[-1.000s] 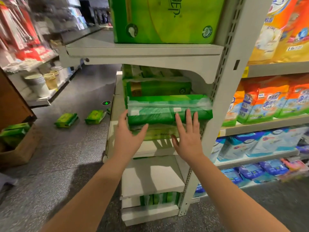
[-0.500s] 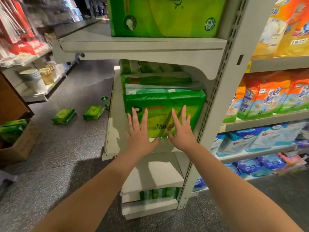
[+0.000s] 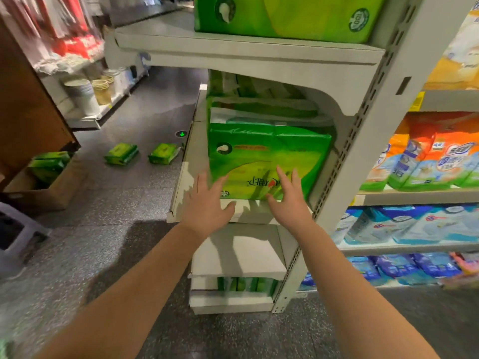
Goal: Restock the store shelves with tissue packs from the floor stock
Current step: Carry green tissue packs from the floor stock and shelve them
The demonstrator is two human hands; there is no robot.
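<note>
A green tissue pack stands upright on the grey end shelf, its printed face toward me and upside down. More green packs are stacked behind it. My left hand has straight, spread fingers at the pack's lower left corner. My right hand lies flat with its fingertips on the pack's lower right face. Two loose green packs lie on the floor to the left. A cardboard box at the far left holds further green packs.
Another large green pack sits on the shelf above. Orange and blue packs fill the shelves to the right. A grey stool stands at the left edge. Buckets line a low shelf across the aisle.
The pack was flat on its side a second ago; it now stands upright on the shelf. Both hands have slid down from its front edge to its lower face.
</note>
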